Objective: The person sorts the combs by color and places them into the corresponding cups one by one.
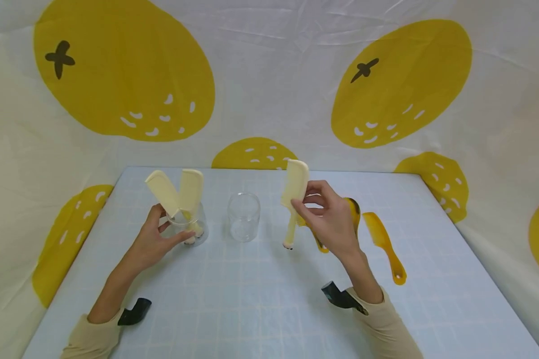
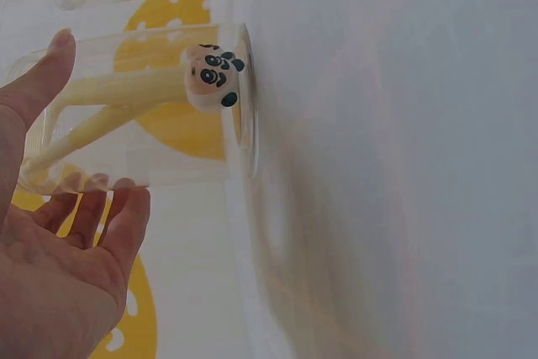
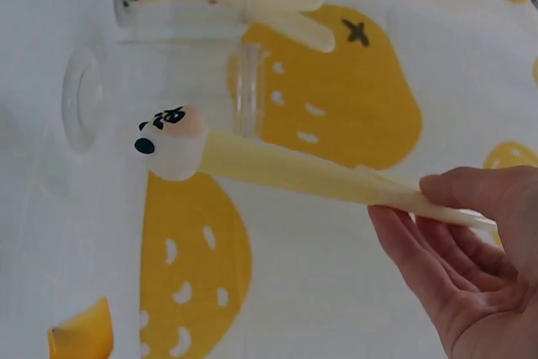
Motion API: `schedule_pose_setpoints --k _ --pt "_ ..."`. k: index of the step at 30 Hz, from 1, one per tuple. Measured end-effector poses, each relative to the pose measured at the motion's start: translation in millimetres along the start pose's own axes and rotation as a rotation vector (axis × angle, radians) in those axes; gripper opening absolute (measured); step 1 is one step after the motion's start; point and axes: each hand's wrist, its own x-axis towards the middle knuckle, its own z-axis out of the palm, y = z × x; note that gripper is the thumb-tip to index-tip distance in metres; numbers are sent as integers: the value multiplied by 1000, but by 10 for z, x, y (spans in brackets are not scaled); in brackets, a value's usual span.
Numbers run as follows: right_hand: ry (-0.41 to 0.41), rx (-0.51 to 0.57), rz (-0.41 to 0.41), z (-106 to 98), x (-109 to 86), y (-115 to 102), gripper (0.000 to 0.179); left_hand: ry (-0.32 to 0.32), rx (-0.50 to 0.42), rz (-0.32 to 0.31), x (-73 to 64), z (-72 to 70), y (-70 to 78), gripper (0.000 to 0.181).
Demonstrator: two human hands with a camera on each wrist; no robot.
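My left hand (image 1: 154,243) grips a clear glass (image 1: 202,219) at the left of the table, thumb on one side and fingers on the other. Two cream combs (image 1: 191,189) stand in that glass, teeth ends up, their panda-head handle ends (image 2: 212,77) down near its base. My right hand (image 1: 332,217) pinches a third cream comb (image 1: 295,182) between thumb and fingers, above the table. It is held nearly upright with its panda head (image 3: 172,142) pointing down. A second clear glass (image 1: 244,219) stands between the hands, with nothing inside.
An amber comb (image 1: 386,247) lies on the table right of my right hand. Another amber item (image 1: 354,209) with a dark part lies partly hidden behind that hand. A white curtain with yellow fruit prints (image 1: 269,99) hangs behind the table (image 1: 233,309).
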Motion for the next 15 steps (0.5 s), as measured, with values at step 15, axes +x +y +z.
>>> schedule_pose_setpoints --k 15 --pt "-18 254 48 332 135 -191 35 -7 -28 -12 -4 -1 -1 88"
